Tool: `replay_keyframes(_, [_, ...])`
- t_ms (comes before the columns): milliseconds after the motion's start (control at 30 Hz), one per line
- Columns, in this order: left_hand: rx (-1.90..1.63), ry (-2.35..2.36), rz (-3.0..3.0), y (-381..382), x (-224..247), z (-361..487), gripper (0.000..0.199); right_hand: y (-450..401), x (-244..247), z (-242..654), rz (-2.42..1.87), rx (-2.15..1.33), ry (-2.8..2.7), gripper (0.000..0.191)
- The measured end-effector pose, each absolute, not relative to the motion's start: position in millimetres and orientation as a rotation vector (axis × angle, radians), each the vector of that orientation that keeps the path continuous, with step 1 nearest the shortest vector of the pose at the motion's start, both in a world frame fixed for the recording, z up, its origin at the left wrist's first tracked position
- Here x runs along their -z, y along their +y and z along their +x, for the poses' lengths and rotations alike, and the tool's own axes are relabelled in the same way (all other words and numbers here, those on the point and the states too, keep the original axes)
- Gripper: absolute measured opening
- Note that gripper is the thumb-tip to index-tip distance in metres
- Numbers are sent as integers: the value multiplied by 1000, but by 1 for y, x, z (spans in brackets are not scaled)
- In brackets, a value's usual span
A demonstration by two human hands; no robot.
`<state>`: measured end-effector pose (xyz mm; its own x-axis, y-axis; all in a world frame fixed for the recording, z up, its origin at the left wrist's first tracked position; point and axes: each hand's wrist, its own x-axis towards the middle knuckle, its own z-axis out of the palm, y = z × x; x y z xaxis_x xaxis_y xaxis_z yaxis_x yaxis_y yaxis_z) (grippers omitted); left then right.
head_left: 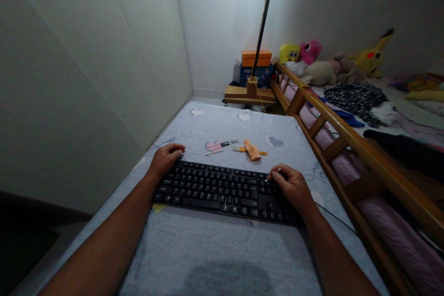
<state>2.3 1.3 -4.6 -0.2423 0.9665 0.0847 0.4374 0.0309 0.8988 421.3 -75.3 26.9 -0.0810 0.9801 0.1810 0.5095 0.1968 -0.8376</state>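
Observation:
A black computer keyboard (pixel 208 189) lies flat, slightly slanted, on the patterned bedspread. My left hand (pixel 165 161) is at its far left corner, fingers curled together against the edge and partly hidden. Over the keys at the right, my right hand (pixel 290 184) pinches a cotton swab (pixel 279 169), whose lower white tip is down at the keys. Beyond the keyboard lie a dark-handled screwdriver-like tool (pixel 225 144), another cotton swab (pixel 214 152) and an orange cloth (pixel 251 150) resting across a yellow-handled brush (pixel 239 149).
A wooden bed rail (pixel 333 120) runs along the right side, with plush toys (pixel 310 52) and clothes behind it. White cabinet doors (pixel 104 55) stand at the left. At the far end are a black pole (pixel 264 18) on a wooden base and an orange box (pixel 256 58).

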Motion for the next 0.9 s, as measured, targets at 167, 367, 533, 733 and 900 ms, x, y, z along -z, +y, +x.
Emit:
replay_keyframes(167, [-1168,1742,1429,0,3,3,30,-74,-27,422,-1417,-766,-1721,23])
replay_keyframes(367, [-1172,1773,1431,1,4,3,32,-68,-30,420,-1407,-780,-1721,25])
replay_keyframes(533, [-1190,1765,1424,0,6,2,32,-62,-31,418,-1377,-826,-1723,26])
replay_keyframes(733, [-1198,1764,1409,0,8,3,33,-56,-33,421,-1374,-823,-1738,25])
replay_keyframes(900, [-1196,1782,1398,-1,9,2,33,-52,-32,421,-1356,-826,-1752,23])
